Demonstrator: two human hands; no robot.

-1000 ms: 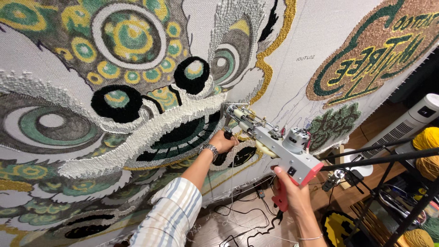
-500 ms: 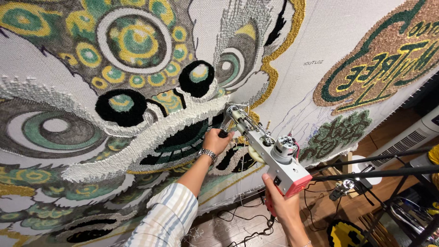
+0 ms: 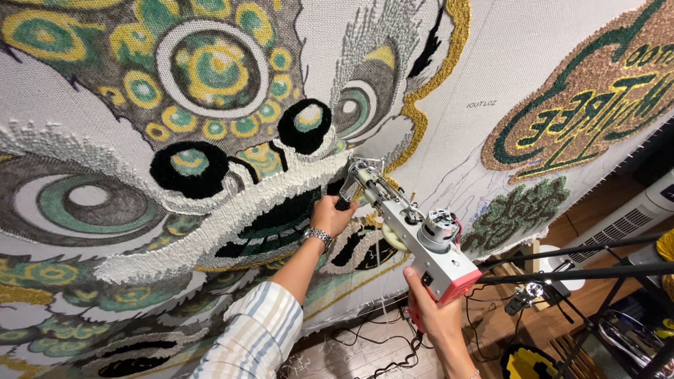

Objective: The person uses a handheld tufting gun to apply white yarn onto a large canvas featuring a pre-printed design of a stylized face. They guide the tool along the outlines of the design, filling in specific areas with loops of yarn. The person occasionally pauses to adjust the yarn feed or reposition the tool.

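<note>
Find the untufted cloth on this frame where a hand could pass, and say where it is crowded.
Bare cloth lies between the gold outline and the green-brown emblem. Crowded: the black mouth patch, where the left hand and right hand press the tufting gun.

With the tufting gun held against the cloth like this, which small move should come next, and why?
Probably guide the tufting gun a little further along the black patch. Its needle tip meets the stretched cloth beside the white tufted band; the left hand steadies the front grip, and the right hand holds the rear handle.
</note>
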